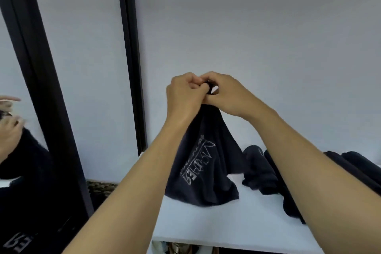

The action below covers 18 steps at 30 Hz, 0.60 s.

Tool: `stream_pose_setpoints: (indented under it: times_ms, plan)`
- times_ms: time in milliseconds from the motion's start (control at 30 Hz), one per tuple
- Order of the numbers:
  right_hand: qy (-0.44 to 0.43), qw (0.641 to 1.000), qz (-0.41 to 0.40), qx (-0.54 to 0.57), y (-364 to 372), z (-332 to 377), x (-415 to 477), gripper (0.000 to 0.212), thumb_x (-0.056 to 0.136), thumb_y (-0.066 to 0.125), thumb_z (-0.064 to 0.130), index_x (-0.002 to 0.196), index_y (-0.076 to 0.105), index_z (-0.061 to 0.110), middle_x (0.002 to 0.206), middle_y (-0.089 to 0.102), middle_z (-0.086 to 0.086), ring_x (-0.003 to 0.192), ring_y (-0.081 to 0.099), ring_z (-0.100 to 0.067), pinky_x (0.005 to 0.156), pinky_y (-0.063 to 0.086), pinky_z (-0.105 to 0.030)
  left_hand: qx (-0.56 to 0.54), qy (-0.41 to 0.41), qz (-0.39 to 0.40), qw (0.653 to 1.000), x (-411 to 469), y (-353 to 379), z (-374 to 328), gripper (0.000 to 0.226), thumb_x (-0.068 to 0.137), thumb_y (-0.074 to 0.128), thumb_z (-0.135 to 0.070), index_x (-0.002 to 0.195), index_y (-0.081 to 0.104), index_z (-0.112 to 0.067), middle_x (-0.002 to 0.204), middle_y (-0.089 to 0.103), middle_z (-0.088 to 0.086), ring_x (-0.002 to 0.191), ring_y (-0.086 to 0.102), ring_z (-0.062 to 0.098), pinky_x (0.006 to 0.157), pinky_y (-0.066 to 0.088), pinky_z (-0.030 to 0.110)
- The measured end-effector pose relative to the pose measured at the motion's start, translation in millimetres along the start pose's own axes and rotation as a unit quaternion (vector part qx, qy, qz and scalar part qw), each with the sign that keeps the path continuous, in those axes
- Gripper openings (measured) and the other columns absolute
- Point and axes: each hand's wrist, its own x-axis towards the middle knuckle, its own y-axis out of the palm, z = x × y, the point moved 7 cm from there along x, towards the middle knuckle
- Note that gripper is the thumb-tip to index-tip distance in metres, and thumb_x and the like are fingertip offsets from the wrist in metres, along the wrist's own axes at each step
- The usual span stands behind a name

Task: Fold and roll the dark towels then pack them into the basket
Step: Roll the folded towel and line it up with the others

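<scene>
**One dark towel held up by two hands over the desk**

White wall (247, 27) fills the back. Far left, one mirror (10, 68) in a black frame; it reflects hands and dark cloth. A second black upright (129, 47) stands to its right.

One white desk (226, 229) runs along the bottom right. On its right part lies a towel heap (261, 173), dark and crumpled, at least two pieces. Exact count can't be told, since the right forearm covers part of it.

One held towel (202, 167), dark with white lettering. Its long axis is upright, the top bunched to a point at the hands. The bottom flares wide and its hem rests on the desk, just left of the heap. The lettering runs up the cloth, tilted.

One woven basket (101, 188) sits lower left, beside the desk's left end, mostly hidden behind the left forearm.

Two hands, raised and touching each other. The left hand (183, 93) and right hand (228, 95) both have curled fingers (198, 86) pinching the towel's bunched top.
</scene>
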Motion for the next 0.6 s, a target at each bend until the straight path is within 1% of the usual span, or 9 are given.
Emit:
stream_pose_setpoints:
  times_ms: [67,100,200,267,300,367,400,467,600]
  plan:
    - [0.002,1.0,-0.024,0.005,-1,-6,2,0.015,0.086,0.068,0.022,0.101,0.069,0.023,0.095,0.069,0.009,0.088,0.064,-0.01,0.082,0.052,-0.029,-0.042,0.002,0.053,0.998,-6,4,6,0.002,0.084,0.071,-0.019,0.083,0.072,-0.018,0.074,0.074,-0.001,0.074,0.072,0.01,0.079,0.06,0.034]
    - [0.006,0.999,-0.026,0.024,0,-11,1,0.011,0.087,0.066,0.02,0.097,0.07,0.023,0.093,0.07,0.008,0.089,0.065,-0.01,0.082,0.052,-0.029,-0.078,0.001,0.078,0.994,-10,4,10,0.002,0.085,0.071,-0.018,0.087,0.071,-0.019,0.079,0.075,0.0,0.079,0.073,0.012,0.081,0.059,0.034]
    - [0.016,0.996,-0.02,0.08,4,-27,-4,0.014,0.088,0.067,0.015,0.099,0.073,0.022,0.097,0.072,0.008,0.095,0.065,-0.005,0.084,0.051,-0.022,-0.124,-0.027,0.125,0.984,-18,2,35,0.034,0.082,0.078,-0.018,0.112,0.065,-0.026,0.102,0.072,-0.001,0.093,0.07,0.014,0.082,0.056,0.029]
    - [0.033,0.986,-0.032,0.16,1,-36,-9,0.021,0.09,0.065,0.007,0.104,0.072,0.02,0.103,0.072,0.007,0.099,0.065,-0.003,0.088,0.05,-0.02,-0.085,-0.078,0.211,0.971,-26,10,58,0.055,0.079,0.08,-0.021,0.128,0.057,-0.029,0.118,0.065,-0.005,0.103,0.066,0.014,0.089,0.055,0.031]
    - [0.043,0.978,-0.037,0.202,-2,-39,-11,0.023,0.09,0.063,0.004,0.106,0.072,0.018,0.104,0.072,0.005,0.101,0.066,-0.007,0.089,0.051,-0.023,-0.054,-0.1,0.272,0.956,-33,16,68,0.055,0.079,0.08,-0.021,0.129,0.057,-0.027,0.12,0.065,-0.005,0.105,0.066,0.014,0.094,0.054,0.034]
    - [0.056,0.961,-0.05,0.265,-13,-44,-13,0.025,0.091,0.061,0.0,0.109,0.071,0.015,0.103,0.072,0.0,0.099,0.067,-0.013,0.088,0.053,-0.025,-0.008,-0.138,0.357,0.924,-47,24,86,0.04,0.081,0.078,-0.019,0.119,0.066,-0.018,0.112,0.072,-0.002,0.103,0.069,0.017,0.098,0.052,0.041]
    - [0.061,0.956,-0.058,0.281,-20,-46,-13,0.025,0.092,0.06,-0.001,0.109,0.071,0.014,0.101,0.072,-0.001,0.097,0.067,-0.013,0.087,0.054,-0.025,-0.009,-0.154,0.366,0.918,-49,24,91,0.033,0.082,0.077,-0.018,0.114,0.069,-0.015,0.108,0.074,0.001,0.101,0.071,0.019,0.099,0.052,0.042]
    - [0.064,0.954,-0.077,0.282,-35,-52,-14,0.025,0.092,0.061,0.0,0.108,0.071,0.015,0.097,0.072,-0.001,0.093,0.067,-0.013,0.084,0.052,-0.024,-0.031,-0.183,0.351,0.918,-47,20,95,0.028,0.082,0.077,-0.017,0.109,0.073,-0.011,0.103,0.076,0.006,0.097,0.072,0.024,0.097,0.054,0.043]
    - [0.077,0.956,-0.1,0.266,-58,-72,-20,0.029,0.092,0.059,-0.004,0.112,0.069,0.015,0.101,0.07,-0.005,0.088,0.066,-0.013,0.081,0.051,-0.023,-0.053,-0.167,0.325,0.929,-31,10,81,0.023,0.083,0.074,-0.013,0.105,0.074,-0.011,0.1,0.075,0.012,0.095,0.072,0.03,0.092,0.056,0.046]
